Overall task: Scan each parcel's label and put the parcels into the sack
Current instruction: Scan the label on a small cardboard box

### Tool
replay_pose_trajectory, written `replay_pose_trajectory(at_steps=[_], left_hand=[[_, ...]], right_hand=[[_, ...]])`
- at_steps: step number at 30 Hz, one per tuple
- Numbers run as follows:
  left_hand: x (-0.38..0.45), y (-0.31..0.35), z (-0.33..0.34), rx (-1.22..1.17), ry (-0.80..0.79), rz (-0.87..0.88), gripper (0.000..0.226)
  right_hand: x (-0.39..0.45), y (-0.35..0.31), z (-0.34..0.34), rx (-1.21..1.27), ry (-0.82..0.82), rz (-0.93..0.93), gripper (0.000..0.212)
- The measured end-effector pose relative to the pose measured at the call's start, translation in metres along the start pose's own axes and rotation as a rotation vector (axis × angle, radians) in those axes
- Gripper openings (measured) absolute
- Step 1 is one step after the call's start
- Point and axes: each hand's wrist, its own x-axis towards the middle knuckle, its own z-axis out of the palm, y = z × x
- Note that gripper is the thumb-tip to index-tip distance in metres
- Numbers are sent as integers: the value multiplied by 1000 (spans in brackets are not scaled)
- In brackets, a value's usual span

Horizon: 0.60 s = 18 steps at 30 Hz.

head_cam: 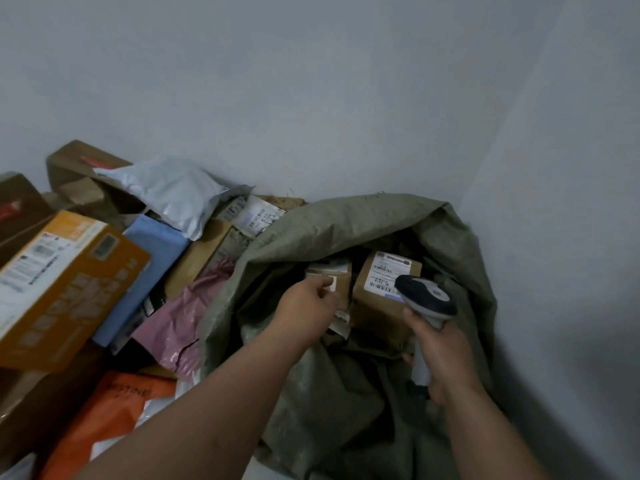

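Observation:
A grey-green woven sack point(346, 223) stands open in the corner. Inside it lie a small cardboard parcel point(337, 271) and, to its right, a larger brown parcel point(377, 306) with a white barcode label facing up. My left hand point(306, 304) reaches into the sack's mouth and grips the near edge of the small parcel, thumb on top. My right hand point(441, 355) holds a grey and black barcode scanner point(427, 296) by its handle, with the head over the right side of the sack, just above the larger parcel's label.
A pile of parcels fills the left: a yellow-orange carton point(69, 271), a blue mailer point(152, 258), a pink mailer point(180, 317), a white mailer point(173, 192), an orange mailer point(114, 407) and brown boxes point(79, 168). Grey walls close in behind and to the right.

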Motion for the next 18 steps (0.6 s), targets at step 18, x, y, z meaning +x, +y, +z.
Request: replay_pose_trajectory(at_steps=[18], left_hand=[[-144, -131, -184, -266, 169, -78, 12]], right_hand=[[-231, 31, 111, -232, -352, -38, 23]])
